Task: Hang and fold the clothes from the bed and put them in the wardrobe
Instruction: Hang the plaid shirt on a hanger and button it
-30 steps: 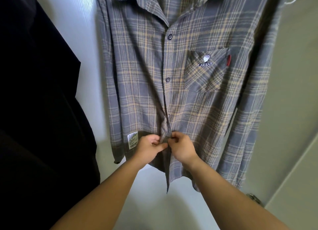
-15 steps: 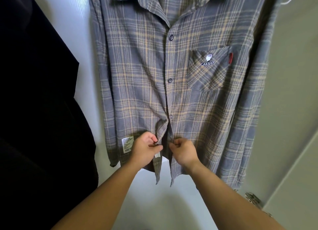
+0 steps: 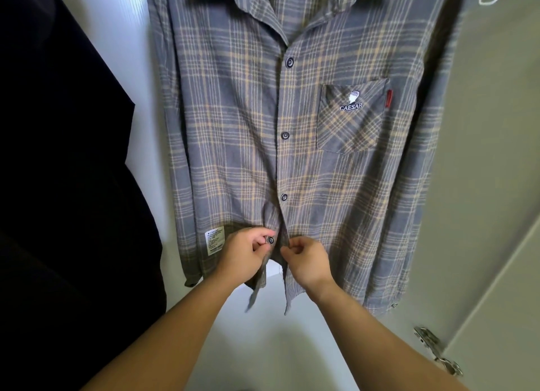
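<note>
Left hand (image 3: 245,254) fingers (image 3: 257,238) pinch a round dark button (image 3: 270,240); right hand (image 3: 308,260) fingers pinch the soft plaid shirt (image 3: 336,186).

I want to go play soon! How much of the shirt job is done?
Done: the plaid shirt hangs up, with three fastened buttons down its front. In hand: the left hand pinches the loose button near the hem, the right hand pinches the opposite edge, and the two edges are apart there. Left: closing that button. Nothing else of the job shows here.
</note>
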Demonstrator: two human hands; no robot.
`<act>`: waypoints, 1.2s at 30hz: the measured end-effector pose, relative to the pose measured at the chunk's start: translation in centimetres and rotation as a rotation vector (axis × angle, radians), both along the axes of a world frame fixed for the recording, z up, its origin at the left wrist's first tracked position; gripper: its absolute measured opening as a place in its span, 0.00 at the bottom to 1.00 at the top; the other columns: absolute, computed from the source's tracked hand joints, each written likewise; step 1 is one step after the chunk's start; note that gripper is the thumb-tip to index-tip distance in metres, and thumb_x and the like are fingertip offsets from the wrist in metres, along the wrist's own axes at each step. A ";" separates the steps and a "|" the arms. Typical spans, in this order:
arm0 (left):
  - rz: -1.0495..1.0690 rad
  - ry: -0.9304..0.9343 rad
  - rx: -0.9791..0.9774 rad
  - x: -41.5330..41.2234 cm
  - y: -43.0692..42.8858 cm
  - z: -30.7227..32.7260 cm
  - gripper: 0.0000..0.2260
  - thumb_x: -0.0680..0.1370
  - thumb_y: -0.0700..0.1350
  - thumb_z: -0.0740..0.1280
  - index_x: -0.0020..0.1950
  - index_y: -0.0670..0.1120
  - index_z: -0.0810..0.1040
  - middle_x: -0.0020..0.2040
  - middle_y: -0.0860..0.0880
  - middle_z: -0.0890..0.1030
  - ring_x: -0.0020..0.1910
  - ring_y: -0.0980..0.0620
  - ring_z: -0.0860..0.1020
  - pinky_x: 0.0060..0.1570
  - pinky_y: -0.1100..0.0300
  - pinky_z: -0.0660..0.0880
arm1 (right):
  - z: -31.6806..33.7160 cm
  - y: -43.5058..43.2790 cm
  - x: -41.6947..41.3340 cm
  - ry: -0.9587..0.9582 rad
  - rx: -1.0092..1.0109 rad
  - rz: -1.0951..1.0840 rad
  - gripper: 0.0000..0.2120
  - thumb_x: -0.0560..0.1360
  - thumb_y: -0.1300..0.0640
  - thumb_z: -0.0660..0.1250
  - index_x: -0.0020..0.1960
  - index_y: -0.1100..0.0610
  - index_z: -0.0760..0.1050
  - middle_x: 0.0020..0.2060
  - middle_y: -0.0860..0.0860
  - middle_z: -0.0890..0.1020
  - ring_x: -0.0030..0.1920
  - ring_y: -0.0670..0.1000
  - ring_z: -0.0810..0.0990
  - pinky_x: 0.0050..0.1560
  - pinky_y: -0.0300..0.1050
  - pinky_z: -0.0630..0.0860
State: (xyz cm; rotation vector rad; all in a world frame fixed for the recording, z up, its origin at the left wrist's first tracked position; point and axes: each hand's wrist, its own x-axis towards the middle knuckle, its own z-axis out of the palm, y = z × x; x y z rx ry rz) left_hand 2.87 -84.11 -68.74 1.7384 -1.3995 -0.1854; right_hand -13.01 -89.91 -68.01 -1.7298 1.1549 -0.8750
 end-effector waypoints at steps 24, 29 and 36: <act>0.053 -0.064 -0.096 -1.2 0.2 0.5 0.05 0.74 0.42 0.77 0.48 0.51 0.87 0.41 0.57 0.86 0.41 0.63 0.82 0.43 0.77 0.71 | 1.2 1.5 -0.2 -0.024 0.007 0.094 0.14 0.76 0.66 0.64 0.33 0.55 0.75 0.28 0.50 0.72 0.32 0.50 0.69 0.35 0.45 0.69; 0.024 -0.028 -0.100 -1.0 0.3 0.6 0.05 0.73 0.40 0.77 0.45 0.50 0.87 0.38 0.58 0.85 0.41 0.64 0.82 0.43 0.76 0.73 | 1.4 1.8 -0.2 -0.031 -0.012 0.104 0.13 0.75 0.67 0.62 0.33 0.58 0.76 0.30 0.54 0.74 0.33 0.51 0.69 0.35 0.46 0.67; -0.034 0.179 -0.052 -0.6 0.6 0.4 0.11 0.75 0.40 0.75 0.42 0.58 0.84 0.38 0.59 0.86 0.38 0.59 0.84 0.43 0.66 0.80 | 1.1 1.8 0.0 -0.019 -0.111 0.091 0.11 0.76 0.64 0.66 0.42 0.53 0.85 0.35 0.48 0.83 0.37 0.46 0.79 0.44 0.43 0.77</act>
